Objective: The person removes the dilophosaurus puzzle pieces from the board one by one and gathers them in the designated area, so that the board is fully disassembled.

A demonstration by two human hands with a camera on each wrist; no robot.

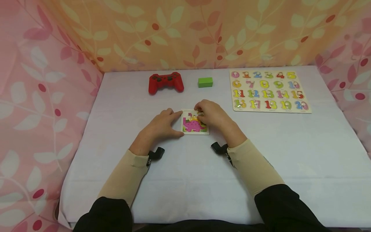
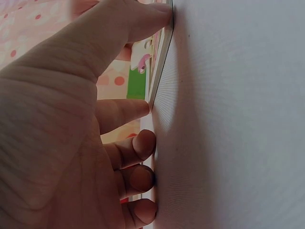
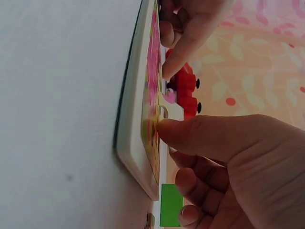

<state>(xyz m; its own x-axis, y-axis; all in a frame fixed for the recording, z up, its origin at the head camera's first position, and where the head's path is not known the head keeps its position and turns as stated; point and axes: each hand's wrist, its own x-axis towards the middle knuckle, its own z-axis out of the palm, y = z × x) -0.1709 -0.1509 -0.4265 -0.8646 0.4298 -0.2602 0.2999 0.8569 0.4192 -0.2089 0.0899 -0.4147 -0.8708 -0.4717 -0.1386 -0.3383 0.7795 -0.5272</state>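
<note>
A small square jigsaw puzzle (image 1: 195, 126) with a pink dinosaur picture and a pale frame lies flat on the table. My right hand (image 1: 213, 113) pinches a puzzle piece (image 3: 172, 104) between thumb and fingers at the puzzle's upper right. That piece, white with a pink patch, is tilted up from the picture in the right wrist view, partly hidden by the thumb. On the other side, my left hand (image 1: 160, 126) touches the frame's left edge, thumb by the lower corner and index finger by the upper one. Its other fingertips (image 2: 143, 179) rest on the cloth.
Behind the puzzle are a red game controller (image 1: 166, 83) and a green block (image 1: 205, 82). A number puzzle board (image 1: 271, 91) lies at the back right. White cloth (image 1: 185, 180) covers the table, with patterned fabric (image 1: 174, 35) hanging behind and at both sides.
</note>
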